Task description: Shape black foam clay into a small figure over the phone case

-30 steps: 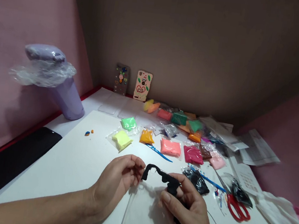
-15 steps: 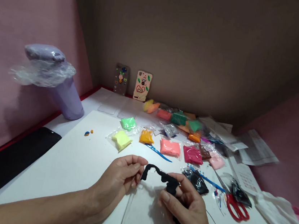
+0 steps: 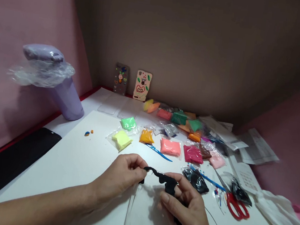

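A stretched strip of black clay hangs between both hands just above the white table. My left hand pinches its left end with fingertips closed. My right hand grips the thicker right end between thumb and fingers. Under the hands lies a clear plastic phone case. A bag of black clay sits just beyond my right hand.
Small bags of coloured clay, yellow, orange, pink and magenta, lie across the middle. Red scissors and a blue tool lie nearby. A purple tumbler stands left. Two decorated phone cases lean on the wall.
My left hand has closed onto the left end of the black clay strip, and the strip has sunk a little lower and flatter. My right hand has kept its grip.
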Available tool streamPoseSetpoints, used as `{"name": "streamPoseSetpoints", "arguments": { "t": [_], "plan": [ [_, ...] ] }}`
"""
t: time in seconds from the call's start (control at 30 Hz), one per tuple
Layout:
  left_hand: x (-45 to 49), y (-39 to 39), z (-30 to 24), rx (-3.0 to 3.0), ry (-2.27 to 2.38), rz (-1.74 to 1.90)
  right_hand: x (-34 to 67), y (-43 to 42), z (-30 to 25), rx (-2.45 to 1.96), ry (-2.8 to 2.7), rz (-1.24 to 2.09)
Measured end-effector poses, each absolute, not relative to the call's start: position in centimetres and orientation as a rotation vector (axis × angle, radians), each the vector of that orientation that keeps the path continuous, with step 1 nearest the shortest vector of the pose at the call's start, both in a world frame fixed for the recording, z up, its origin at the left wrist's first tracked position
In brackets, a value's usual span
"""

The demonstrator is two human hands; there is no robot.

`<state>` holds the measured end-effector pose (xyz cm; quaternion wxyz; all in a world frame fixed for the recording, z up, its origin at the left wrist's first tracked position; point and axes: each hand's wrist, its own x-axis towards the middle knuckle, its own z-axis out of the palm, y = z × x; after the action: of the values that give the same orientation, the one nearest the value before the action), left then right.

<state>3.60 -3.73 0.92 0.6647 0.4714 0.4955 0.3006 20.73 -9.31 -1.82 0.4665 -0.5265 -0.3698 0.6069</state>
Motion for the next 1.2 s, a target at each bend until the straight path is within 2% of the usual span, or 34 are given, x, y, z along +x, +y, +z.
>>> {"name": "streamPoseSetpoints", "arguments": {
  "t": [1.2],
  "plan": [
    [2.7, -2.5, 2.0, 1.244, 1.161, 0.443, 20.9, -9.1, -1.4, -1.302, -1.034, 1.546]
  ]
}}
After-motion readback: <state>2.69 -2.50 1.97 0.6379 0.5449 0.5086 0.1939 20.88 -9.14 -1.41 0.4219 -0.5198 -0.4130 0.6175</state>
